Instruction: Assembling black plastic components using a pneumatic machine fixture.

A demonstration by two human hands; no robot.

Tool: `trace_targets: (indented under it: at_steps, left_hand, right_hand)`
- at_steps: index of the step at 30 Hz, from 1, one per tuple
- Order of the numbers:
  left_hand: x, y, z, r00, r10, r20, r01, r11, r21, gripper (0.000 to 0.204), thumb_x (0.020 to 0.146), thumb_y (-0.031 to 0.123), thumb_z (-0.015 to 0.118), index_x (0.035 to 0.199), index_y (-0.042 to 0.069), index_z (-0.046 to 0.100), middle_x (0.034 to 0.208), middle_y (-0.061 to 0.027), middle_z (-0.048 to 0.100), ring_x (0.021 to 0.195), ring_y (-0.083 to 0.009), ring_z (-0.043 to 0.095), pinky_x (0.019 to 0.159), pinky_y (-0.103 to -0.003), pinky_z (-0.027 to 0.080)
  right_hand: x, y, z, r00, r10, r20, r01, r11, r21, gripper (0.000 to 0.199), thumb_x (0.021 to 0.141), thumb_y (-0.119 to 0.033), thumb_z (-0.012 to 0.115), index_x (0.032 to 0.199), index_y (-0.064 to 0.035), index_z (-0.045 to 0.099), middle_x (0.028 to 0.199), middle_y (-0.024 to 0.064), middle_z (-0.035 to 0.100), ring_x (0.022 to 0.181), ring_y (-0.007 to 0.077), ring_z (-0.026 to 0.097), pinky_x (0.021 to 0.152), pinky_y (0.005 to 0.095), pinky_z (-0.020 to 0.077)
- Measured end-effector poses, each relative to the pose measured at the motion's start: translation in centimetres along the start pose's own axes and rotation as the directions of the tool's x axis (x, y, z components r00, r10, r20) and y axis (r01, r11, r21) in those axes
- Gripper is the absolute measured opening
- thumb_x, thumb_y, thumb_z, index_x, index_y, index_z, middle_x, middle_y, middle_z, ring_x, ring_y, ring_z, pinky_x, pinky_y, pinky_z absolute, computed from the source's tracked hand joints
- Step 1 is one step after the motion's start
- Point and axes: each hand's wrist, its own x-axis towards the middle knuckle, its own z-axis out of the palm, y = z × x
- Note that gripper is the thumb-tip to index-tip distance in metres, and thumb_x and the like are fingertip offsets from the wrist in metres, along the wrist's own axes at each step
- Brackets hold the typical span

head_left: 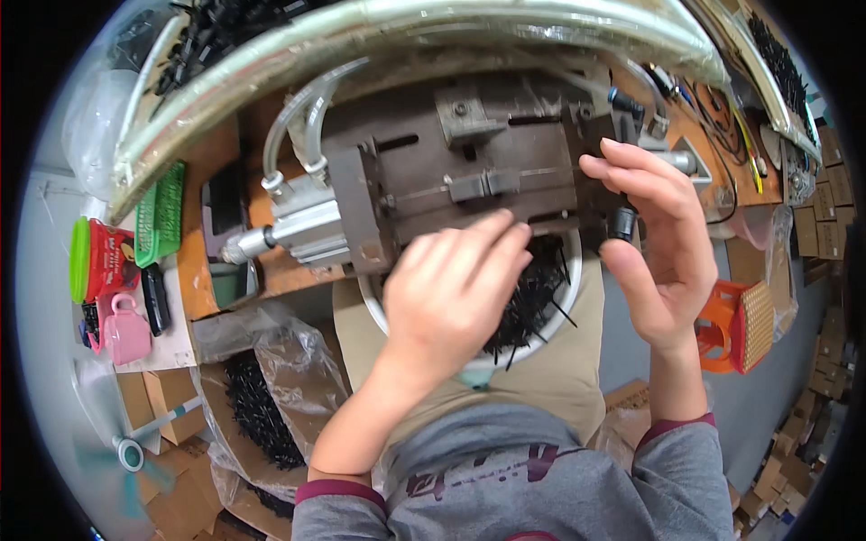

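Observation:
A dark metal clamping fixture (433, 135) lies across the bench in front of me, with a small grey block (483, 185) at its middle. My left hand (446, 298) is over the fixture's near edge and the white bowl (570, 302). Its fingers are bent and close together; the thumb and whatever they may hold are hidden. Thin black plastic pieces (532, 311) fill the bowl on my lap. At the fixture's right end my right hand (666, 243) is open, thumb and fingers spread around a black cylindrical knob (622, 224) without closing on it.
A silver air cylinder (307, 230) with clear hoses is at the fixture's left. Farther left are a green basket (162, 212) and a pink cup (126, 329). A plastic-lined box (262, 406) of black pieces sits lower left, an orange stool (722, 325) at right.

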Motion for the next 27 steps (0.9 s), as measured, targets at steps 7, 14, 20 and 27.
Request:
trace_targets:
  at_steps: [7, 14, 20, 27]
  left_hand:
    - [-2.1, 1.4, -3.4, 0.998, -0.039, 0.04, 0.044, 0.988, -0.149, 0.024, 0.076, -0.005, 0.079, 0.099, 0.0, 0.074, 0.09, -0.0099, 0.076, 0.073, -0.0203, 0.07, 0.062, -0.029, 0.052]
    - [-4.3, 1.1, -3.2, 1.0, 0.022, -0.005, -0.023, 0.988, -0.156, 0.026, 0.074, 0.003, 0.081, 0.1, 0.002, 0.076, 0.087, -0.0053, 0.074, 0.064, -0.0136, 0.066, 0.055, -0.026, 0.047]
    - [-4.8, 1.5, -3.2, 0.999, 0.025, 0.02, -0.021, 0.983, -0.184, 0.029, 0.072, 0.002, 0.08, 0.101, 0.003, 0.076, 0.083, -0.0039, 0.072, 0.062, -0.0123, 0.064, 0.054, -0.025, 0.046]
    - [-5.4, 1.7, -2.3, 0.999, 0.043, 0.016, -0.039, 0.977, -0.212, 0.029, 0.072, 0.001, 0.079, 0.101, 0.003, 0.076, 0.082, -0.0031, 0.072, 0.061, -0.0117, 0.063, 0.053, -0.025, 0.045]
  right_hand:
    - [-1.3, -1.4, 0.7, 0.983, -0.026, 0.181, 0.066, 0.973, -0.222, 0.032, 0.074, 0.002, 0.08, 0.104, 0.0026, 0.069, 0.134, 0.0214, 0.061, 0.113, 0.0309, 0.066, 0.09, 0.0375, 0.0563]
    - [-2.1, -0.9, 3.9, 0.954, -0.085, 0.287, 0.208, 0.877, -0.432, 0.022, 0.074, 0.001, 0.075, 0.094, -0.0003, 0.066, 0.131, 0.0168, 0.067, 0.072, 0.0207, 0.07, 0.063, 0.0288, 0.0548]
    - [-1.1, -2.5, 4.7, 0.942, 0.028, 0.333, 0.178, 0.802, -0.57, 0.023, 0.076, -0.003, 0.075, 0.098, -0.0041, 0.067, 0.134, 0.0096, 0.067, 0.055, 0.0155, 0.059, 0.053, 0.0279, 0.0481]
    - [0.1, -2.5, 4.9, 0.917, 0.075, 0.391, 0.198, 0.766, -0.611, 0.023, 0.077, -0.004, 0.075, 0.098, -0.0044, 0.066, 0.133, 0.0088, 0.067, 0.062, 0.0191, 0.066, 0.056, 0.0299, 0.0519]
